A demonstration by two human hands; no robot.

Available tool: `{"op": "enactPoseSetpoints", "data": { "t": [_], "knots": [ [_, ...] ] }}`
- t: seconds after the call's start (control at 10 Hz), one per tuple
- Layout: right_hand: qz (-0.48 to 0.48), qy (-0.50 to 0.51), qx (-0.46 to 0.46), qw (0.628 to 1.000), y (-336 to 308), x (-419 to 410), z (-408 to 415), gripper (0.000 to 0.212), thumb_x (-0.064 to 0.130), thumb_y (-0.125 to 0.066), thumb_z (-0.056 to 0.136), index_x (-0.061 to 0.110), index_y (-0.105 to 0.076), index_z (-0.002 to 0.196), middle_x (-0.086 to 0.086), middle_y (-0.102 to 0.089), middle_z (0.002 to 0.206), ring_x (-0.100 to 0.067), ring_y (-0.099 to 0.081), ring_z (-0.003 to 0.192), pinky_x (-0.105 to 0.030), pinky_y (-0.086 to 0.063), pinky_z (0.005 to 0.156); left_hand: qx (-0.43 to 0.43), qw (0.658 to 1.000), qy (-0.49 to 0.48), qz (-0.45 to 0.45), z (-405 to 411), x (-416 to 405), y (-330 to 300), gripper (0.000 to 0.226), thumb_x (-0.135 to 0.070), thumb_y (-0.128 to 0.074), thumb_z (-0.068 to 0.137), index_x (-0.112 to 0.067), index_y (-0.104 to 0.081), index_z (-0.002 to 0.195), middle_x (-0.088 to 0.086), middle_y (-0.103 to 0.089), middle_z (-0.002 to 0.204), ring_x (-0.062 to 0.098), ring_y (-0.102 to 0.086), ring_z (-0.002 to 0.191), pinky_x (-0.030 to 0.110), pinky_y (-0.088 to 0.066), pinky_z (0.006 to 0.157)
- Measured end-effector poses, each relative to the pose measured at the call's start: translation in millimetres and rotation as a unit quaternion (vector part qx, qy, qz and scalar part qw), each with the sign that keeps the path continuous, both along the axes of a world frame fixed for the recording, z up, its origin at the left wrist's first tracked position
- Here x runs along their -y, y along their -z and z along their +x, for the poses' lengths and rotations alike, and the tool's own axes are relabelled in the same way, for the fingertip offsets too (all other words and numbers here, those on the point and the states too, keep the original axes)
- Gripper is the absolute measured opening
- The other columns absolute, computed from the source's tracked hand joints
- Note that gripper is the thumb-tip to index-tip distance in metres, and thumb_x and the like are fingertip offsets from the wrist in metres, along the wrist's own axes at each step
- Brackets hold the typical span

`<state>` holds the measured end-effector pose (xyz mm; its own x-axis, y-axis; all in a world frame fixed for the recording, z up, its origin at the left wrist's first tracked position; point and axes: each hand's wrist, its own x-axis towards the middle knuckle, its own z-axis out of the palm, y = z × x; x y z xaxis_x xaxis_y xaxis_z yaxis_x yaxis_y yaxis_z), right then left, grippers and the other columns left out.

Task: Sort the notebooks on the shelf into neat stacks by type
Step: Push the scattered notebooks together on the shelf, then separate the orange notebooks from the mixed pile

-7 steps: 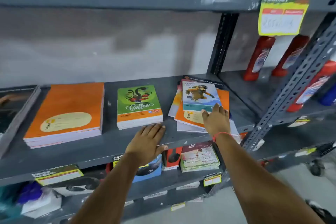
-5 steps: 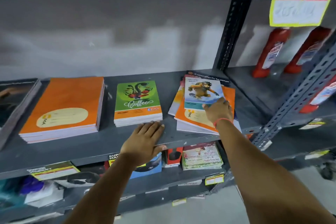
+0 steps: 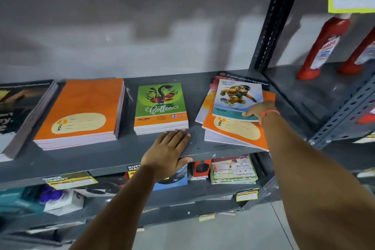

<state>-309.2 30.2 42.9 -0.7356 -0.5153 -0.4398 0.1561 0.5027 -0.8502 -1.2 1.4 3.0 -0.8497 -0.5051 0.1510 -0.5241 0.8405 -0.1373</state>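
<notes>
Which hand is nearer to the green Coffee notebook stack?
The left. The left hand lies flat on the shelf edge, fingertips just in front of the green Coffee notebook stack. The right hand is farther right, on the mixed pile.

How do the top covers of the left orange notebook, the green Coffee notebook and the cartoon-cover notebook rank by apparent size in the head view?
1. left orange notebook
2. green Coffee notebook and cartoon-cover notebook: these look alike, so unranked.

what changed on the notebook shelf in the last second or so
The right hand slid from the mixed pile's front toward its right side and now grips the lower right corner of the cartoon notebook. The left hand stayed flat on the shelf edge. The stacks did not visibly shift.
</notes>
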Motion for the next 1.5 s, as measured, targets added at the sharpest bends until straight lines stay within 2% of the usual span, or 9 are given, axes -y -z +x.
{"op": "enactPoseSetpoints", "data": {
  "t": [0.1, 0.2, 0.3, 0.6, 0.8, 1.0, 1.1, 1.3, 1.5],
  "knots": [
    [0.000, -0.021, 0.032, 0.999, -39, -28, 17, 0.022, 0.001, -0.053, 0.089, 0.010, -0.045, 0.071, -0.008, -0.050, 0.084, -0.019, -0.047, 0.067, -0.018, -0.041, 0.048, 0.017, 1.000, -0.012, 0.019, 0, -1, -4, 0.080, -0.055, 0.000, 0.092, -0.017, -0.065, 0.119, 0.002, -0.071, 0.119, 0.020, -0.069, 0.106, 0.038, -0.054, 0.089],
    [-0.040, -0.008, 0.067, 0.997, -42, -32, 21, 0.021, 0.004, -0.051, 0.091, 0.011, -0.046, 0.072, -0.008, -0.055, 0.080, -0.011, -0.043, 0.060, -0.012, -0.030, 0.035, -0.010, 0.997, -0.048, 0.058, 7, -4, -9, 0.081, -0.061, -0.002, 0.090, -0.019, -0.066, 0.117, 0.001, -0.071, 0.119, 0.021, -0.070, 0.105, 0.037, -0.055, 0.086],
    [-0.120, -0.005, 0.125, 0.985, -43, -26, 40, 0.011, 0.005, -0.055, 0.089, 0.015, -0.051, 0.087, -0.008, -0.058, 0.097, -0.010, -0.045, 0.068, -0.012, -0.031, 0.032, -0.067, 0.986, -0.088, 0.122, 29, -6, -11, 0.088, -0.068, -0.002, 0.085, -0.017, -0.065, 0.120, 0.005, -0.066, 0.127, 0.027, -0.065, 0.112, 0.041, -0.052, 0.090],
    [-0.115, -0.167, 0.088, 0.975, -50, 35, 155, 0.027, -0.003, -0.050, 0.087, 0.018, -0.045, 0.071, -0.004, -0.050, 0.069, -0.014, -0.045, 0.059, -0.007, -0.020, 0.026, -0.108, 0.963, -0.239, 0.061, 87, 5, -5, 0.049, -0.044, -0.036, 0.087, -0.014, -0.074, 0.095, 0.005, -0.076, 0.098, 0.028, -0.073, 0.083, 0.036, -0.055, 0.065],
    [-0.047, -0.180, -0.076, 0.980, -18, 42, 174, 0.012, 0.014, -0.062, 0.084, 0.004, -0.059, 0.078, -0.021, -0.063, 0.089, -0.024, -0.052, 0.075, -0.025, -0.036, 0.047, -0.143, 0.959, -0.241, 0.053, 88, 3, 1, 0.044, -0.040, -0.042, 0.083, -0.014, -0.076, 0.094, 0.003, -0.077, 0.097, 0.028, -0.072, 0.084, 0.034, -0.054, 0.066],
    [0.057, -0.205, -0.373, 0.903, -16, 30, 178, 0.029, 0.032, -0.060, 0.082, 0.006, -0.065, 0.093, -0.016, -0.064, 0.101, -0.027, -0.061, 0.080, -0.027, -0.041, 0.052, -0.189, 0.957, -0.220, 0.018, 86, 1, 6, 0.040, -0.038, -0.043, 0.083, -0.015, -0.075, 0.091, 0.006, -0.073, 0.090, 0.032, -0.067, 0.078, 0.033, -0.051, 0.066],
    [0.031, -0.152, -0.368, 0.917, -21, 12, 163, 0.027, 0.025, -0.055, 0.085, 0.009, -0.062, 0.106, -0.016, -0.056, 0.114, -0.035, -0.057, 0.101, -0.038, -0.049, 0.082, -0.231, 0.955, -0.183, -0.009, 67, -8, -3, 0.031, -0.031, -0.047, 0.081, -0.019, -0.075, 0.083, 0.005, -0.069, 0.081, 0.029, -0.063, 0.067, 0.031, -0.047, 0.058],
    [0.191, -0.066, -0.354, 0.913, -16, -38, 105, 0.042, 0.016, -0.042, 0.088, 0.005, -0.039, 0.128, -0.022, -0.050, 0.129, -0.042, -0.048, 0.117, -0.044, -0.042, 0.094, -0.208, 0.967, -0.015, 0.149, -49, -25, -51, 0.017, -0.007, -0.057, 0.080, -0.010, -0.074, 0.083, 0.012, -0.069, 0.092, 0.033, -0.066, 0.080, 0.037, -0.058, 0.060],
    [0.214, -0.051, -0.285, 0.933, -16, -71, 75, 0.049, 0.019, -0.052, 0.086, 0.000, -0.036, 0.129, -0.024, -0.049, 0.133, -0.041, -0.047, 0.122, -0.044, -0.042, 0.096, -0.064, 0.936, -0.187, 0.292, -130, -14, -71, 0.031, -0.012, -0.042, 0.095, -0.002, -0.053, 0.122, 0.019, -0.058, 0.127, 0.034, -0.056, 0.116, 0.039, -0.048, 0.092]
  ]
}}
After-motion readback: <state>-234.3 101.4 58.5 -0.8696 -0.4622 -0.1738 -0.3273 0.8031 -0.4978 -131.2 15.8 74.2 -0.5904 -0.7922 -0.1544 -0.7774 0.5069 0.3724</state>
